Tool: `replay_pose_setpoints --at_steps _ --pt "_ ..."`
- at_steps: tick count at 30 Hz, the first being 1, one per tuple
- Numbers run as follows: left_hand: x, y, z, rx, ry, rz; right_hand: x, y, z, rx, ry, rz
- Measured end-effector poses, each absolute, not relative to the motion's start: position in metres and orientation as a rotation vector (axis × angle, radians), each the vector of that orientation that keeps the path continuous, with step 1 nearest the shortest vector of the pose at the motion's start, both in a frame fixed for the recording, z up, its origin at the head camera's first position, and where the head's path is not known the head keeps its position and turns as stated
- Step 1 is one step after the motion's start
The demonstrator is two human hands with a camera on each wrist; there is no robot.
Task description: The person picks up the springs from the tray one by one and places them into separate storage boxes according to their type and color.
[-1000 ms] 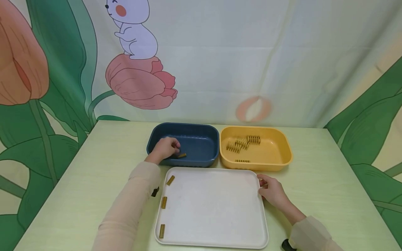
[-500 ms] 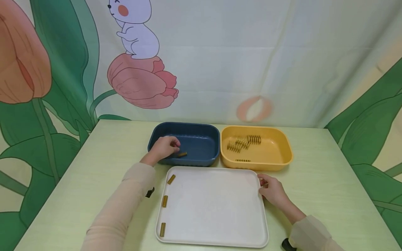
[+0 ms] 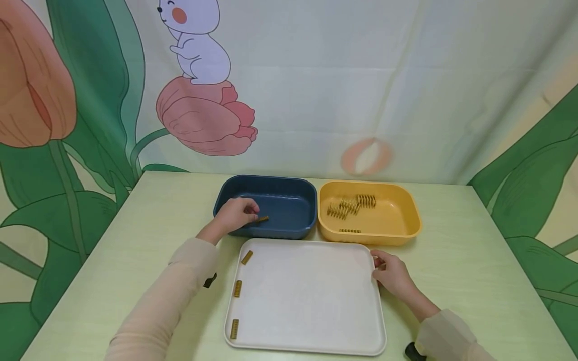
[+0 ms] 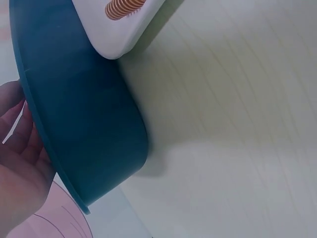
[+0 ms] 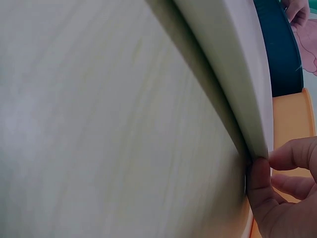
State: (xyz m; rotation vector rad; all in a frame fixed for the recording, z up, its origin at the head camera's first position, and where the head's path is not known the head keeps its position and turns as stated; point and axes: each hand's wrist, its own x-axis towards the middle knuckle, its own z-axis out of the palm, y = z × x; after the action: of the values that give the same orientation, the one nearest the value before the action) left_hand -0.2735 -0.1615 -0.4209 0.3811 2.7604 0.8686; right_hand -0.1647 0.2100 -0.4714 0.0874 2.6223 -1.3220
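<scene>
My left hand (image 3: pixel 236 214) reaches over the near left rim of the dark blue bin (image 3: pixel 289 231), its thumb and fingers curled together. A small brass coil spring (image 3: pixel 264 218) sticks out from the fingertips, pinched low inside the bin. In the left wrist view the bin wall hides the fingertips of the left hand (image 4: pixel 22 163). My right hand (image 3: pixel 394 275) grips the white tray (image 3: pixel 311 296) at its far right corner, with thumb and finger on the rim in the right wrist view. Down the tray's left side lie three springs, the far one (image 3: pixel 247 257) slanted.
A yellow bin (image 3: pixel 390 220) stands against the blue one on the right, with several larger, looser springs (image 3: pixel 345 206) inside. Both bins sit behind the tray on the pale green table (image 3: pixel 460 240). A printed curtain (image 3: pixel 298 100) hangs behind the table.
The left fingers have closed in on the spring in the blue bin, and it has risen slightly. The left forearm has swung a little left. The right hand stays on the tray.
</scene>
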Motion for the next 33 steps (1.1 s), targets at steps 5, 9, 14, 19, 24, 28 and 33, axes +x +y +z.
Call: replay_pose_setpoints --at_steps 5,9,14,19,24,28,33 --pt "-0.269 -0.164 -0.418 0.391 2.766 0.884 -0.165 0.210 -0.471 0.088 2.624 -1.314" --pt "-0.265 -0.165 -0.415 0.396 2.757 0.897 -0.165 0.210 -0.472 0.083 2.639 -1.297" --pt "-0.260 -0.165 -0.409 0.413 2.747 0.910 -0.166 0.210 -0.472 0.081 2.643 -1.292" --pt "-0.256 -0.165 -0.406 0.437 2.734 0.921 -0.165 0.210 -0.471 0.077 2.645 -1.290" --pt "-0.250 -0.164 -0.405 0.458 2.730 0.913 -0.165 0.210 -0.472 0.069 2.653 -1.292" --pt "-0.246 -0.164 -0.404 0.476 2.726 0.908 -0.166 0.210 -0.472 0.065 2.652 -1.299" --pt "-0.242 -0.165 -0.404 0.506 2.731 0.915 -0.165 0.210 -0.469 0.056 2.649 -1.308"
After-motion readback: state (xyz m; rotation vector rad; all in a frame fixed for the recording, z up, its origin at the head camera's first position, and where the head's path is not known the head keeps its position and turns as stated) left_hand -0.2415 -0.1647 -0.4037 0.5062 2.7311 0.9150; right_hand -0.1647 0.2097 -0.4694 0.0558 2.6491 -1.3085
